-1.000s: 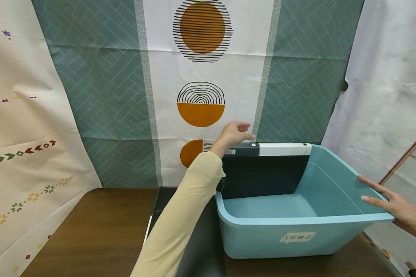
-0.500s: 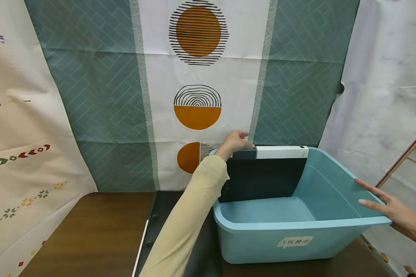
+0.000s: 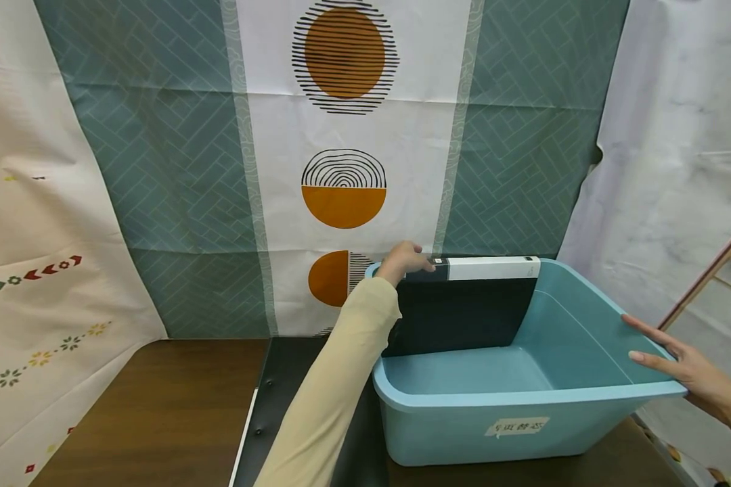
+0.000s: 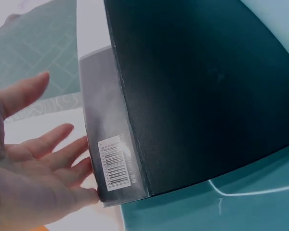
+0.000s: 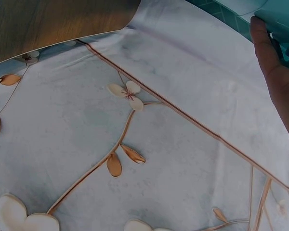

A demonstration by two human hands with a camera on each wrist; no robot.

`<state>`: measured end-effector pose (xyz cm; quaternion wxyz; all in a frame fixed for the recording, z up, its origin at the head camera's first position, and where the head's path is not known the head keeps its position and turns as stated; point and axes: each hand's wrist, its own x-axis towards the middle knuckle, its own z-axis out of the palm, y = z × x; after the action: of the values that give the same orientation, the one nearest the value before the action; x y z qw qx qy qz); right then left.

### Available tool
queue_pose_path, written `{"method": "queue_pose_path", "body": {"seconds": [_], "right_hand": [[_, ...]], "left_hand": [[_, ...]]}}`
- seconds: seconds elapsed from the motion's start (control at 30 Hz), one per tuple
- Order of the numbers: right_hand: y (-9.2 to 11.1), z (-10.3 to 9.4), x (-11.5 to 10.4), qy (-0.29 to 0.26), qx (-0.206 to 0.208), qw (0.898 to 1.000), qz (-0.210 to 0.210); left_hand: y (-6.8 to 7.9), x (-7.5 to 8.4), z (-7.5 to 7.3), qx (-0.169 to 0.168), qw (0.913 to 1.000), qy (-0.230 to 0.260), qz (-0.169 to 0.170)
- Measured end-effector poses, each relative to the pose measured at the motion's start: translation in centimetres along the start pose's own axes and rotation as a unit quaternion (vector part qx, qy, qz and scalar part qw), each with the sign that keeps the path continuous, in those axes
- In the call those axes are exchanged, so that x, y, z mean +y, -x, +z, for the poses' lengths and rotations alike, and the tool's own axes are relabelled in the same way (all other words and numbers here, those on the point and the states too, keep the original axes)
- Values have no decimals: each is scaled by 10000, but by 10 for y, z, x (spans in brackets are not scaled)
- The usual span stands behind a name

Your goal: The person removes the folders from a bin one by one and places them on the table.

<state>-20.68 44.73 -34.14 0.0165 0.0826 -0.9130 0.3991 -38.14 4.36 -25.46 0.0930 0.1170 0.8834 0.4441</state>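
Note:
A flat black box (image 3: 463,314) stands on edge inside the light blue plastic tub (image 3: 475,396), along its back wall. Its narrow top side is white and dark grey. In the left wrist view, a barcode label (image 4: 114,163) shows at the grey end of the box. My left hand (image 3: 405,262) is at the box's top left corner, fingers spread, with fingertips right at the edge of the narrow side. At the tub's right rim, my right hand (image 3: 685,362) holds on, thumb over the inside; its other fingers are mostly hidden outside.
A black panel (image 3: 307,379) lies under my left forearm, left of the tub. The brown wooden table (image 3: 152,406) extends beyond it. Patterned cloths hang behind and on both sides, the green and white one (image 3: 176,169) at the back. A paper label (image 3: 518,426) is on the tub's front.
My left hand has come down from above the box to its top left corner. The view has shifted slightly; my right hand stays on the tub's rim.

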Motion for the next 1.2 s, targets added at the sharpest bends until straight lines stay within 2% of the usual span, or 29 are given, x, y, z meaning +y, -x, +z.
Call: {"method": "queue_pose_path", "body": {"seconds": [0.2,0.37,0.43,0.6,0.67,0.8,1.0,1.07,1.2], "right_hand": [[1,1,-3,61,15,10000,27],[-3,-1,-1,-49,1,10000,78],[-4,-1,-1,-127,-36,9998,123],[-9,-2,2,-147,-87,9996,220],[-11,-2,3,-227,-124,9993,255],[-11,-3,2,-311,-175,9990,264],[-8,-2,1,-352,-183,9988,302],[-8,-1,-1,-413,-186,9984,350],[-7,-2,-2,-445,-142,9983,348]], "left_hand": [[1,0,2,233,9989,-400,3],[7,5,9,437,9939,-1004,-96],[8,8,12,320,9907,-1314,-157],[9,15,21,-465,9768,-2092,-8],[12,18,24,-592,9708,-2322,62],[20,21,28,-313,9703,-2394,169],[27,20,28,93,9695,-2331,746],[29,21,27,161,9701,-2277,825],[33,27,24,316,9635,-2423,1093]]}}
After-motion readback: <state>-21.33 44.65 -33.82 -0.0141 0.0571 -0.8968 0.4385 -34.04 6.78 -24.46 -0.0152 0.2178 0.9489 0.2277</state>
